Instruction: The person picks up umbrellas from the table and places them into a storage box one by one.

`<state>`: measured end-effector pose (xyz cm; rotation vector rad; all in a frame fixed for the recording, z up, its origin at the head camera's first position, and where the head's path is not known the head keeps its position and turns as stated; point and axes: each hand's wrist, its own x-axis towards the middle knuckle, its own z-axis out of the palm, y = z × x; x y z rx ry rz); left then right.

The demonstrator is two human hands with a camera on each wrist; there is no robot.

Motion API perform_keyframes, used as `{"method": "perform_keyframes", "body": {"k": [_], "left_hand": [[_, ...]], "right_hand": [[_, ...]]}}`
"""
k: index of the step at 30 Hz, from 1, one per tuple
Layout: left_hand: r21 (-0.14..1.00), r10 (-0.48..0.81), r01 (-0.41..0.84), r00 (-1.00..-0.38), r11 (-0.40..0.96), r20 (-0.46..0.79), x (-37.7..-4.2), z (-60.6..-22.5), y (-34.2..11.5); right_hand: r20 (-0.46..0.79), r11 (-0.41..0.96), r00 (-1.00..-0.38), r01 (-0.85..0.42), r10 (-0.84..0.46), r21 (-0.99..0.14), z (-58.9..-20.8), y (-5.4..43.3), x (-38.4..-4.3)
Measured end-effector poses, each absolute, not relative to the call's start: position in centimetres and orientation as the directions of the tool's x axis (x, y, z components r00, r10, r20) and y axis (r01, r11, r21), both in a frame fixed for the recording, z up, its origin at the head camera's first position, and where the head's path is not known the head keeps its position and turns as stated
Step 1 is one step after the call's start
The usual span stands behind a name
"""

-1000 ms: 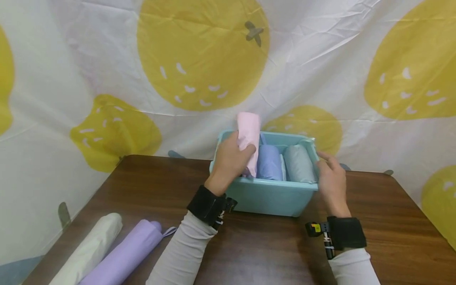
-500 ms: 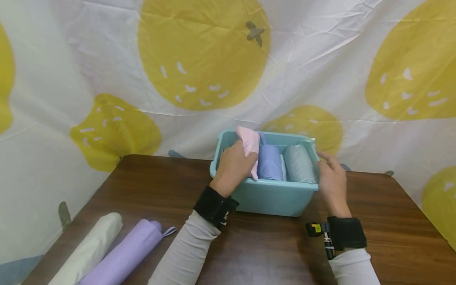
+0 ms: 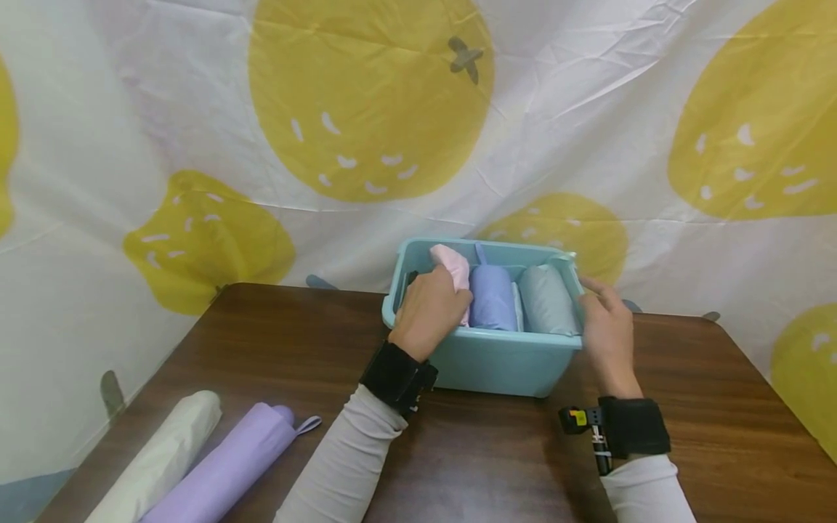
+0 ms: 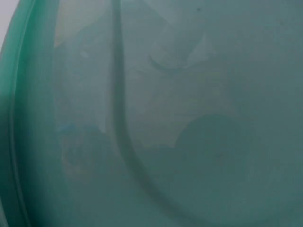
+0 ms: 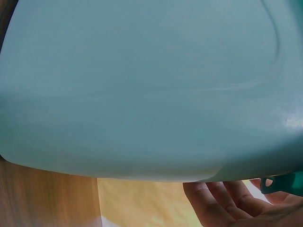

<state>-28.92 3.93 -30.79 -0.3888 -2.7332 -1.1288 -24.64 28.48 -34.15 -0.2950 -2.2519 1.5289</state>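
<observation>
A light blue plastic bin [image 3: 500,363] stands on the table. My left hand [image 3: 428,309] reaches over its front rim and grips a pink folded umbrella [image 3: 453,265], which sits low in the left part of the bin; its lower end is hidden. Beside it in the bin lie a blue-violet folded umbrella [image 3: 493,298] and a pale grey-green rolled bundle [image 3: 548,299]. My right hand [image 3: 608,330] holds the bin's right end. In the right wrist view the fingers [image 5: 208,203] rest bent against the end wall. The bin's wall [image 4: 213,94] fills the left wrist view.
Front left on the brown table [image 3: 294,349] lie a whitish folded umbrella [image 3: 160,457] and a purple folded umbrella [image 3: 225,465] with a wrist loop. Behind the table hangs a white cloth [image 3: 588,109] printed with yellow fruit. A dark item [image 3: 412,277] shows inside the bin's left end.
My left hand has lowered the pink umbrella from above the rim down into the left part of the bin. My right hand has stayed at the bin's right end.
</observation>
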Motion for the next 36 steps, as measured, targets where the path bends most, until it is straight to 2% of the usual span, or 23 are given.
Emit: {"method": "perform_keyframes", "body": {"k": [18,27,36], "left_hand": [[0.593,0.198,0.256,-0.967,0.763,0.162,-29.03,-30.62,4.19],[0.605,0.181,0.211,-0.977,0.767,0.112,-29.13,-30.48,4.23],[0.601,0.166,0.208,-0.978,0.771,0.125,-29.09,-30.60,4.22]], "right_hand": [[0.199,0.381,-0.901,-0.040,0.387,-0.924,-34.16,28.44,-24.44],[0.208,0.390,-0.899,-0.045,0.385,-0.920,-34.25,28.49,-24.61],[0.207,0.385,-0.900,-0.047,0.384,-0.922,-34.22,28.51,-24.62]]}}
